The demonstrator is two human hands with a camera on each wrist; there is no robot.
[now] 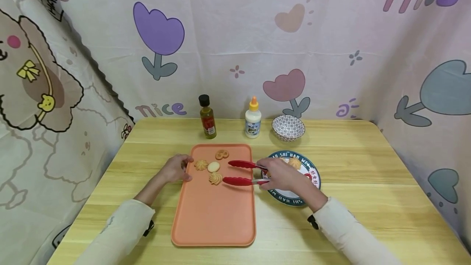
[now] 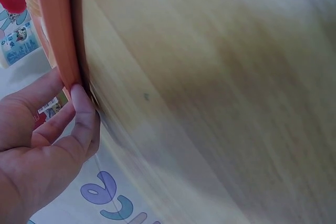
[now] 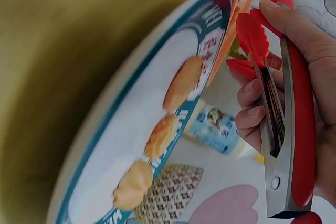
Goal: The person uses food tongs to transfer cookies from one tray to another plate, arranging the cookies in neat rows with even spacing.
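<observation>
My left hand [image 1: 175, 169] pinches the left rim of an orange rectangular tray [image 1: 213, 216], thumb and fingers on either side of the edge. On the tray lie several cookies: a flower-shaped one [image 1: 200, 165], a plain oval one [image 1: 213, 167], a swirled one [image 1: 216, 178] and a pretzel-shaped one [image 1: 222, 154]. My right hand [image 1: 281, 174] grips red-and-steel tongs [image 3: 302, 129], whose red tips are spread over the tray with nothing between them. The lower tip is close to the swirled cookie. Under my right forearm, a green-rimmed plate [image 1: 287, 200] holds several cookies [image 3: 134, 184], partly hidden in the head view.
Behind the tray stand a dark-capped bottle [image 1: 208, 122] and a white bottle with an orange-and-yellow nozzle [image 1: 253, 120]. A small patterned bowl [image 1: 288, 128] sits behind the plate. A printed curtain [image 1: 228, 23] hangs along the wooden table's [image 1: 353, 167] back edge.
</observation>
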